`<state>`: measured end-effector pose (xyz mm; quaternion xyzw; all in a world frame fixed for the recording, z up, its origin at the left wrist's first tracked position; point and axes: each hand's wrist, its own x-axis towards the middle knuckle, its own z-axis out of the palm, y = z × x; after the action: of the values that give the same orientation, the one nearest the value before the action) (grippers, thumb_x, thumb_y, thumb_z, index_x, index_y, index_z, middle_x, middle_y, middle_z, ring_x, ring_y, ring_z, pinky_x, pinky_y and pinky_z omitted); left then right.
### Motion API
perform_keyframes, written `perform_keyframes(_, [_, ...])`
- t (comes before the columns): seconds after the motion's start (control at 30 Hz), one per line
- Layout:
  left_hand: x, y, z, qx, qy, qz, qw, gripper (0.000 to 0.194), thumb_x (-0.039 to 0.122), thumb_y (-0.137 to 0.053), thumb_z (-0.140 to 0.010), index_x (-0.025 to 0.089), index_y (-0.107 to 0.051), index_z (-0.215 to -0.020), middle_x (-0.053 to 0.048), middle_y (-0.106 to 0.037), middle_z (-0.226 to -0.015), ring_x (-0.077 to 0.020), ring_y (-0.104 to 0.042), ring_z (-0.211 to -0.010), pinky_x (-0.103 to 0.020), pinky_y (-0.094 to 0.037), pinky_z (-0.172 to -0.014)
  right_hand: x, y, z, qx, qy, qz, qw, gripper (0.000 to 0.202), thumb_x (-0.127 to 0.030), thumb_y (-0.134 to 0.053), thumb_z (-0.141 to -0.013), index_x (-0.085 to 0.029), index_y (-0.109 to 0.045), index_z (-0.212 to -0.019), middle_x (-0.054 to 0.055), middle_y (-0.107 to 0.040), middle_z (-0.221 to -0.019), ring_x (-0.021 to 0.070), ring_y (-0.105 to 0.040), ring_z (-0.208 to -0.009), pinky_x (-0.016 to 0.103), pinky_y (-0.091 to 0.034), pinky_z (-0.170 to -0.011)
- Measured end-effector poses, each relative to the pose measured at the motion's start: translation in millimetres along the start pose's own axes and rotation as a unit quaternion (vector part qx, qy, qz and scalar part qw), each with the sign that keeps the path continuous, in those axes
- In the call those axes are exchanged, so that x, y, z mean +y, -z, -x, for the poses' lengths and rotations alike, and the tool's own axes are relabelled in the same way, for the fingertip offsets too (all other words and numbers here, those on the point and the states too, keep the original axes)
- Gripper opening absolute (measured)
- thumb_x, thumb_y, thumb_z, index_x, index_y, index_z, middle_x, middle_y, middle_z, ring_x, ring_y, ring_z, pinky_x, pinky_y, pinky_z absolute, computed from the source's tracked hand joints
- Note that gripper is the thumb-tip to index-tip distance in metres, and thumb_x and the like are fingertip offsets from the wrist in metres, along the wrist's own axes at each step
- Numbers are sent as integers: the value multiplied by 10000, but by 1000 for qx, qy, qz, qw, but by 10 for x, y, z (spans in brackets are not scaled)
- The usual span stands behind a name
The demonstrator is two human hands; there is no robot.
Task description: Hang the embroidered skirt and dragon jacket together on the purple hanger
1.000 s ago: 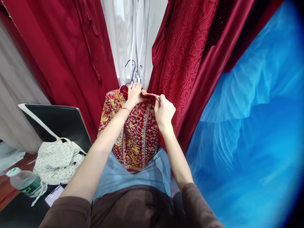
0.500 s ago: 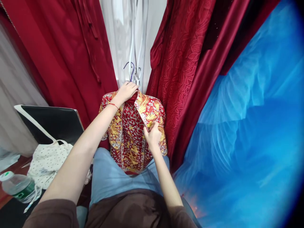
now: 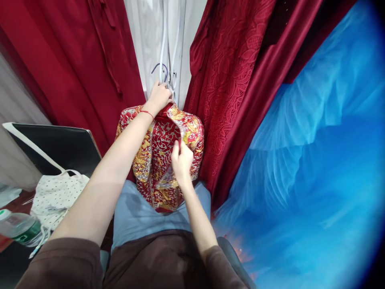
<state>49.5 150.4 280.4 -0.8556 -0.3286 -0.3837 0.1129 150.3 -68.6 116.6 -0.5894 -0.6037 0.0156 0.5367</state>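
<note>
A red jacket (image 3: 164, 156) with gold and silver embroidery hangs in front of my lap, its front parted. My left hand (image 3: 161, 96) is closed at the collar, around the top of the hanger, whose purple hook (image 3: 165, 68) rises above my fingers. Lower down, my right hand (image 3: 182, 158) pinches the edge of the jacket's right front panel, which is folded over toward the middle. Part of the collar is hidden behind my left hand.
Red garments (image 3: 231, 72) hang on both sides, with white straps between them. A blue tulle skirt (image 3: 285, 180) fills the right. At left are a black panel (image 3: 57, 148), a dotted white cloth bag (image 3: 57, 196) and a plastic bottle (image 3: 22, 228).
My right hand has drawn the front panel inward to the left, and the panel has folded over. My left hand stays at the collar. The view has shifted slightly.
</note>
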Motion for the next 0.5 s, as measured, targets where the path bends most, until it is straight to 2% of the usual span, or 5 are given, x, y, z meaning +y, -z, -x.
perform_keyframes(0.1, [-79,-17,-32,-19,6,-55,998,445,575,-619,-887,165,-759,-789,-150,-666,-880,-359,-571,-1111,-597,-287,-1121,-203,-297,83,-69,25,0,997,326,-319,-353,-1036,-221,-629,-893,62,-711,-873,199,-651,-779,282,-456,-745])
perform_keyframes(0.23, [-132,-21,-53,-21,-10,-79,997,423,571,-638,-862,180,-731,-729,-145,-647,-811,-348,-578,-1069,-596,-320,-1101,-170,-680,194,-197,-33,92,976,231,-243,-432,-995,-176,-647,-1046,131,-743,-1034,251,-699,-878,313,-481,-745])
perform_keyframes(0.3, [-122,-28,-61,-16,-4,-72,997,407,563,-644,-856,183,-724,-732,-139,-633,-786,-352,-575,-1075,-606,-323,-1098,-229,-759,160,-197,-33,98,975,275,-238,-387,-1016,-161,-637,-1102,146,-739,-1064,255,-707,-910,321,-495,-759])
perform_keyframes(0.43, [-110,-41,-65,-41,38,-43,997,336,497,-691,-836,172,-728,-757,-150,-634,-839,-394,-543,-1177,-650,-247,-1135,-469,-902,-19,-113,41,63,991,355,-297,-279,-1069,-193,-610,-1150,125,-719,-1114,231,-703,-980,306,-512,-808])
perform_keyframes(0.5, [-120,-61,-63,-39,39,-33,998,286,453,-707,-834,175,-730,-772,-136,-648,-855,-392,-535,-1207,-650,-221,-1154,-425,-1059,-90,-148,58,74,984,322,-261,-315,-1057,-175,-593,-1193,143,-711,-1138,235,-705,-994,302,-519,-805])
